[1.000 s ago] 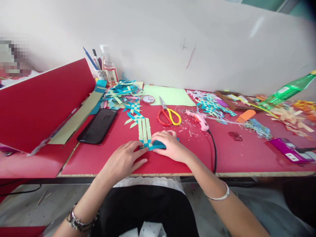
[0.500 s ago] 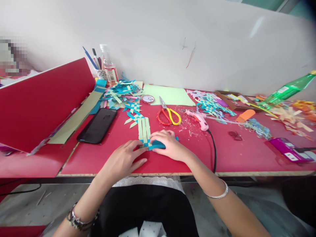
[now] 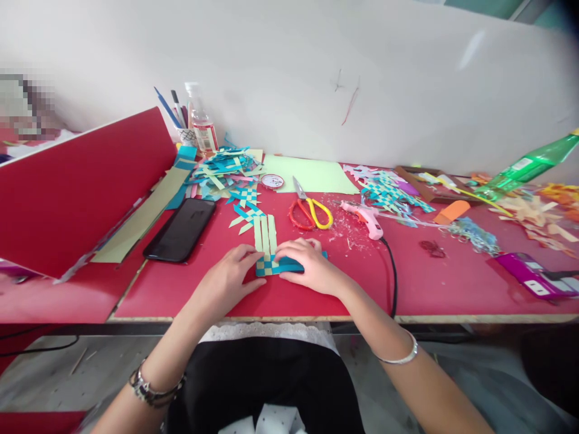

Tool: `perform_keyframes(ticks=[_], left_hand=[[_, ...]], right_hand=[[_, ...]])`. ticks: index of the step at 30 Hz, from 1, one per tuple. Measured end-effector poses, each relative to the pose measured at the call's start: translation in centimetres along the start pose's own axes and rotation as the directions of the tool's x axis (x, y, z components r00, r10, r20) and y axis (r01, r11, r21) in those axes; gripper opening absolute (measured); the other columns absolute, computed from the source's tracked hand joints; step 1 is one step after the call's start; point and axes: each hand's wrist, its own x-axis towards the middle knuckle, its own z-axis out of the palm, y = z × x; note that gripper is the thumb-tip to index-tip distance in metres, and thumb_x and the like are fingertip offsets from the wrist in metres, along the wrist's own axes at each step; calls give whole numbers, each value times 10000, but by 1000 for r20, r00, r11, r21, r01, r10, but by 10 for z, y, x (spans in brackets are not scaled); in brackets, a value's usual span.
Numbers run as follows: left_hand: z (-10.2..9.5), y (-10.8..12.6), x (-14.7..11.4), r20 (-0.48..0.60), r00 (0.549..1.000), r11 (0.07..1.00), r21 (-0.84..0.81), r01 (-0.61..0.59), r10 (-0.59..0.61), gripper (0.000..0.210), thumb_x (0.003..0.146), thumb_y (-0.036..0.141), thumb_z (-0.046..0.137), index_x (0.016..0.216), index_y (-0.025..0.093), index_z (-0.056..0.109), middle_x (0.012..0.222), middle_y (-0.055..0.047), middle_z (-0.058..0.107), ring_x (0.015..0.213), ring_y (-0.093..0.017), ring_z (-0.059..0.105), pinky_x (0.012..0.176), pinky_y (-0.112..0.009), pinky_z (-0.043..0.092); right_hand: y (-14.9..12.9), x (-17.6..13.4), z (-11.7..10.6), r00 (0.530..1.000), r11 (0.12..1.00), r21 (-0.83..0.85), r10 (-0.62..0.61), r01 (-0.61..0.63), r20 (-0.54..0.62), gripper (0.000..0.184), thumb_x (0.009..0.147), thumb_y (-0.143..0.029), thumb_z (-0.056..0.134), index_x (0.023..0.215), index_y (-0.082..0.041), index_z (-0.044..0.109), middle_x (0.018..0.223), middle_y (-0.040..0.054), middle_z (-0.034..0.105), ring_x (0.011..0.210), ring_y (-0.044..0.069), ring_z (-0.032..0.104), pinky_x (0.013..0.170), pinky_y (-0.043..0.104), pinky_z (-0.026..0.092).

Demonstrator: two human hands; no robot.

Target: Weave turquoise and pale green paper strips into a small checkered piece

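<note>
A small woven piece of paper strips (image 3: 266,265) lies on the red tabletop, pale green strips pointing away from me and blue ones running right. At its left edge is my left hand (image 3: 226,274), thumb and forefinger apart, the fingertips at or just beside the weave's border. My right hand (image 3: 310,265) curves over the blue strips (image 3: 289,264), thumb on the near side and fingers on the far side, keeping hold of them. Part of the strips is hidden under that hand. Just beyond the piece lie other woven blue and green strips (image 3: 248,215).
Scissors (image 3: 311,211) and a pink glue gun (image 3: 364,218) with a black cord lie beyond my right hand. A phone (image 3: 181,230) and red board (image 3: 90,193) are at left. Paper scraps (image 3: 226,169), a green bottle (image 3: 525,169) and a purple power strip (image 3: 534,274) lie around.
My left hand has slid left and opened a little off the weave, uncovering its checkered left corner. The right hand stays in place on the blue strips.
</note>
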Motion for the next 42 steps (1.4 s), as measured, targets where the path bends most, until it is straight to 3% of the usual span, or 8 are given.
perform_keyframes(ticks=[11, 24, 31, 38, 42], left_hand=[[1, -7, 5, 38, 998, 996, -73, -57, 60, 273, 802, 297, 442, 1031, 178, 533, 998, -68, 508, 885, -169, 527, 814, -305, 436], [2, 0, 3, 39, 997, 997, -35, -68, 70, 205, 820, 214, 415, 943, 178, 574, 945, -52, 536, 830, -138, 544, 769, -260, 448], [2, -3, 3, 52, 992, 994, -14, -111, 111, 220, 826, 201, 396, 940, 197, 584, 957, -47, 545, 855, -140, 541, 763, -254, 451], [-3, 5, 4, 89, 991, 991, 83, -109, 101, 233, 832, 204, 389, 937, 178, 596, 941, -61, 551, 854, -151, 539, 764, -270, 458], [-2, 7, -1, 45, 984, 966, 188, -180, 174, 258, 841, 291, 382, 977, 201, 583, 1045, -72, 521, 961, -190, 495, 815, -327, 441]], right_hand=[[-1, 3, 3, 999, 1000, -27, 7, -8, -36, 214, 772, -371, 506, 951, -254, 517, 1060, 0, 557, 962, 173, 445, 865, 364, 199], [-5, 4, 5, 998, 998, -63, 19, -22, -53, 193, 765, -365, 507, 913, -244, 534, 1034, 20, 562, 940, 189, 447, 865, 396, 190], [-4, 3, 7, 999, 998, -66, 18, -20, -39, 238, 763, -398, 503, 948, -252, 530, 1076, 37, 496, 987, 191, 433, 867, 385, 217], [-4, 3, 7, 999, 995, -93, 24, -28, -41, 219, 785, -391, 471, 943, -253, 533, 1072, 37, 488, 984, 188, 438, 870, 382, 223], [-5, 3, 7, 999, 994, -109, 24, -29, -44, 230, 792, -394, 460, 957, -252, 531, 1068, 43, 493, 980, 190, 438, 867, 384, 224]])
